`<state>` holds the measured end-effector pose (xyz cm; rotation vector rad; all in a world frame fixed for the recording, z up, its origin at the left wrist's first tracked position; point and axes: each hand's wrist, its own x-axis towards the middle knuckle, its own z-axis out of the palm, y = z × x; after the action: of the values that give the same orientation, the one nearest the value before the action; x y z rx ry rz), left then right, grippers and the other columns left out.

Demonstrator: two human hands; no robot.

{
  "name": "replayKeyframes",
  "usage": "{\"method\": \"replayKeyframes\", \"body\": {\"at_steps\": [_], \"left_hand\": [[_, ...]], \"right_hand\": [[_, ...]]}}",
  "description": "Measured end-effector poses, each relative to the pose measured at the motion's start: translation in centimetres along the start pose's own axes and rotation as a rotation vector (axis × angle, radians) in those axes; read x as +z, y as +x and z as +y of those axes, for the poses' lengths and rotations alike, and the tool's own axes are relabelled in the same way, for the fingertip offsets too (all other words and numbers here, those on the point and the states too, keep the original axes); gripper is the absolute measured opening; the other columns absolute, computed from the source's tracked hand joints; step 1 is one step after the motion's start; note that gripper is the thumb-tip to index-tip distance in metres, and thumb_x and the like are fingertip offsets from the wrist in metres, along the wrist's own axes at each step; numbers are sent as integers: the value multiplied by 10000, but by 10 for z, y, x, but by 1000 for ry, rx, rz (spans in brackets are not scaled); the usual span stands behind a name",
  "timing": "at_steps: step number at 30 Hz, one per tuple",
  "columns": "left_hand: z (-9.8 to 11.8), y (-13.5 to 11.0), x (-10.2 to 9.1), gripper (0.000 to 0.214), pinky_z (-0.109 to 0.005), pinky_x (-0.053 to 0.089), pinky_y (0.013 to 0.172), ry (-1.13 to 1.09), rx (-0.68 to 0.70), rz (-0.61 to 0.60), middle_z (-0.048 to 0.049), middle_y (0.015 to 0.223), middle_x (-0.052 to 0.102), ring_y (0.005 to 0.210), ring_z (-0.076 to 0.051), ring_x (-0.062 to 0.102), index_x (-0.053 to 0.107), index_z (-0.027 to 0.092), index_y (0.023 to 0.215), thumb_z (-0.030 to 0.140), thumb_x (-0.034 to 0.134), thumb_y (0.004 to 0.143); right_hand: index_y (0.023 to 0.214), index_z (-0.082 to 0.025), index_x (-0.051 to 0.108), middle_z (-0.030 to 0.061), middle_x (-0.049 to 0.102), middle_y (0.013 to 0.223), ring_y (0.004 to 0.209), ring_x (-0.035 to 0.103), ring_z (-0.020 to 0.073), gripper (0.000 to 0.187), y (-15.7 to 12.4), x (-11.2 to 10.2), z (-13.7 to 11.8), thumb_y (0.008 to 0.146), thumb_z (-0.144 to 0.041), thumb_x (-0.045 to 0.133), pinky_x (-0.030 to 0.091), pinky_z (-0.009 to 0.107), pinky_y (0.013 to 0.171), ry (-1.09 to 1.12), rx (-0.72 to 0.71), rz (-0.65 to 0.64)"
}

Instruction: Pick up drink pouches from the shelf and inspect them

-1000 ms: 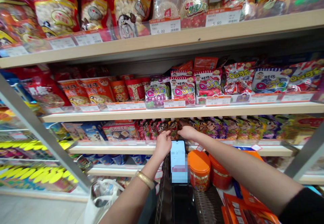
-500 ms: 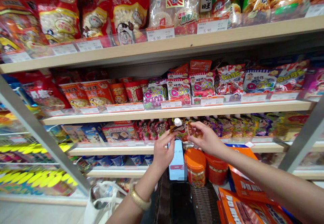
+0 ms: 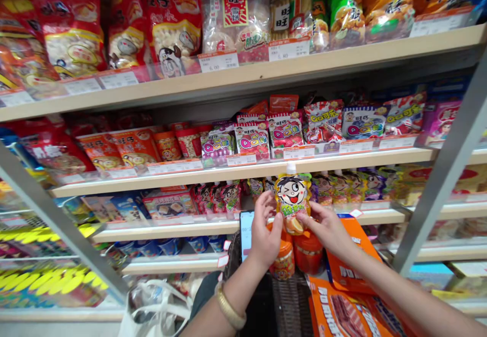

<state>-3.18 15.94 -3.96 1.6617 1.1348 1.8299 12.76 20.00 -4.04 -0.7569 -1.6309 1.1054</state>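
Both hands hold one small drink pouch (image 3: 291, 198) upright in front of the third shelf. It has a white cap, a cartoon face and orange and green print. My left hand (image 3: 266, 235) pinches its left edge; a gold bracelet sits on that wrist. Its lower right corner is gripped by my right hand (image 3: 327, 228). Behind the pouch stands a row of similar pouches (image 3: 342, 184) on the shelf (image 3: 236, 227). A phone (image 3: 246, 228) with a lit screen shows partly behind my left hand.
Wooden shelves (image 3: 243, 170) carry candy bags, with large snack bags on the top shelf (image 3: 243, 77). A dark basket (image 3: 289, 301) below my arms holds orange tubs (image 3: 283, 261) and orange boxes (image 3: 342, 306). A white plastic bag (image 3: 155, 306) hangs at lower left. Grey metal struts (image 3: 437, 190) slant across both sides.
The pouch has come off the shelf row toward me and now stands upright between both hands, face outward. The view has shifted to the right.
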Motion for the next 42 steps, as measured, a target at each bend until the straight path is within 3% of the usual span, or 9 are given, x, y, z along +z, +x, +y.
{"method": "replayKeyframes", "body": {"at_steps": [2,4,7,10,15,19,27,42], "left_hand": [[-9,-4,3,549,-328,518,903,-75,-141,-78,-153,1285,553,1119,-218,600,357,177,1349,307,559,855],[-14,-5,4,542,-330,541,867,-133,-248,-193,-146,1243,589,1072,-226,630,388,170,1311,335,587,834],[-15,-3,3,469,-325,551,860,-139,-297,-342,-116,1190,632,1032,-224,650,484,168,1199,294,650,779],[-13,-1,0,496,-313,548,871,-100,-308,-396,-100,1169,647,1039,-220,650,503,165,1159,202,706,708],[-13,0,-3,523,-314,549,866,-134,-376,-395,-105,1149,663,1016,-215,663,504,159,1129,215,751,671],[-11,0,-2,546,-314,541,879,-188,-402,-388,-111,1168,660,1042,-220,657,501,163,1118,255,774,654],[-13,0,-1,537,-316,556,852,-225,-438,-378,-117,1145,673,1025,-227,668,495,161,1086,263,785,646],[-16,1,-1,519,-342,564,869,-199,-441,-354,-105,1140,684,1012,-238,679,517,167,1065,239,791,630]], "right_hand": [[982,-184,648,73,728,972,895,665,239,360,-3,1,6,782,-483,633,538,365,820,-16,-12,40],[1005,-184,644,82,721,1004,923,661,245,362,-7,1,13,795,-478,628,533,369,840,-34,-24,48],[1032,-189,633,87,708,1059,958,657,248,355,-9,0,21,820,-473,607,531,368,855,-34,-35,23],[1066,-197,623,85,701,1075,981,651,253,355,-9,-1,25,838,-467,589,531,375,866,-58,-27,-5],[1096,-212,611,82,687,1110,1019,639,243,337,-7,-5,23,867,-452,553,516,394,907,-60,-21,-84],[1145,-224,587,69,669,1153,1047,635,231,360,-8,-8,23,821,-376,636,515,385,921,8,16,-148],[1224,-235,555,67,637,1223,1115,609,233,418,-9,-8,32,823,-319,638,507,381,948,-3,-4,-152],[1209,-230,567,73,633,1234,1102,618,236,413,-8,-6,27,810,-301,644,495,404,968,-30,-34,-141]]}}
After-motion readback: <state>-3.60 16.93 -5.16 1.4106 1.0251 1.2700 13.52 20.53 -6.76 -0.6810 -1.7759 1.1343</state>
